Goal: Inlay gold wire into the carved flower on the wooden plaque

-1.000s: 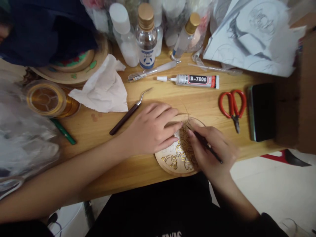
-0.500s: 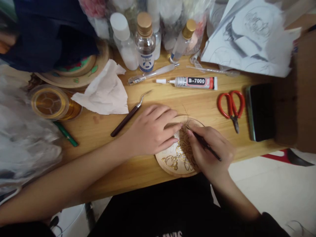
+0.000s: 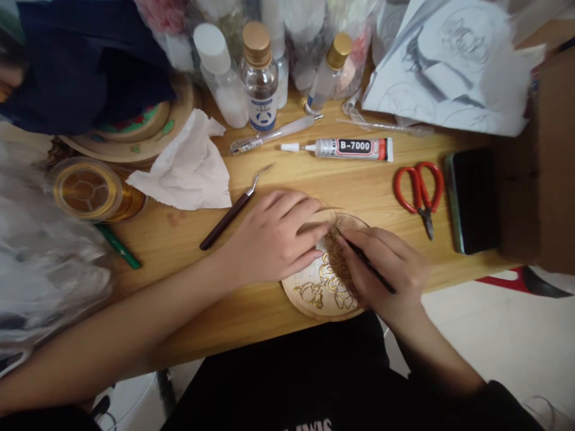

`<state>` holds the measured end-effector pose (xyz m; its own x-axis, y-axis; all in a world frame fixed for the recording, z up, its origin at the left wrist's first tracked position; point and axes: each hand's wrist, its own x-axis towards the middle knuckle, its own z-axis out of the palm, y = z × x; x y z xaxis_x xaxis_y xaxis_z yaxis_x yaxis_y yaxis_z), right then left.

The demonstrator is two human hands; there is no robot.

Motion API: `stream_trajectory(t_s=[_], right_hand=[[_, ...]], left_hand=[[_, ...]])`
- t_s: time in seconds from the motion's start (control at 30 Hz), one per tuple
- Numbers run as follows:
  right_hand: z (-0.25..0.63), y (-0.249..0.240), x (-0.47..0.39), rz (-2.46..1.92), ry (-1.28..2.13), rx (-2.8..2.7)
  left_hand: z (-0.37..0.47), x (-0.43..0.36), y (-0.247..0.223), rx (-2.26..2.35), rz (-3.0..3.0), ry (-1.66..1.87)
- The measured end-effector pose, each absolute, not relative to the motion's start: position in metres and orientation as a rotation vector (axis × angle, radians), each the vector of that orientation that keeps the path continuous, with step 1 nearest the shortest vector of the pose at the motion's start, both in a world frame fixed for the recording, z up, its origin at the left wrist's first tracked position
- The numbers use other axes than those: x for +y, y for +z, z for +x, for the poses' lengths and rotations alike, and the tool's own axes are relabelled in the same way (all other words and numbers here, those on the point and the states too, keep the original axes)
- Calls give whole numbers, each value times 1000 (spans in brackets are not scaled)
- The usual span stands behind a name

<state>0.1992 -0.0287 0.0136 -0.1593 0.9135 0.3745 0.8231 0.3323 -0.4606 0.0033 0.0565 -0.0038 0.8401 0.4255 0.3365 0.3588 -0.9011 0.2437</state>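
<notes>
A round wooden disc (image 3: 309,308) lies near the table's front edge, with a raised gold wire pattern (image 3: 330,272) on its face. My left hand (image 3: 283,236) rests over the disc's left side, fingers stretched and apart, one fingertip near the upper middle of the pattern. In my right hand (image 3: 389,263), dark slim tweezers (image 3: 372,266) are held like a pen, their tip down on the disc beside that fingertip. A thin loose wire (image 3: 330,209) curves up from the tip. My right fingers hide part of the pattern.
A dark-handled bent-tip tool (image 3: 229,218) and crumpled tissue (image 3: 188,164) lie left. Behind are a B-7000 glue tube (image 3: 353,148), a pen (image 3: 276,134) and bottles (image 3: 260,78). Red-handled cutters (image 3: 420,191) and a phone (image 3: 474,200) lie right; a gold wire spool (image 3: 90,188) is far left.
The tweezers and right fingertips have shifted slightly left on the disc. The loose wire now leans further left. My left hand stays nearly in place.
</notes>
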Motion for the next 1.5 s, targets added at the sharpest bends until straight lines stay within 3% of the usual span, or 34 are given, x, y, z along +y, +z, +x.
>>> stream_trajectory(t_s=[0.4, 1.17, 1.5], right_hand=[[219, 21, -18, -1317, 13, -2406], [221, 24, -4, -1118, -52, -2482], [219, 31, 0, -1066, -96, -2537]], left_hand=[[4, 57, -3, 592, 2869, 606], [4, 45, 2, 734, 3014, 737], [4, 46, 3, 590, 3007, 565]])
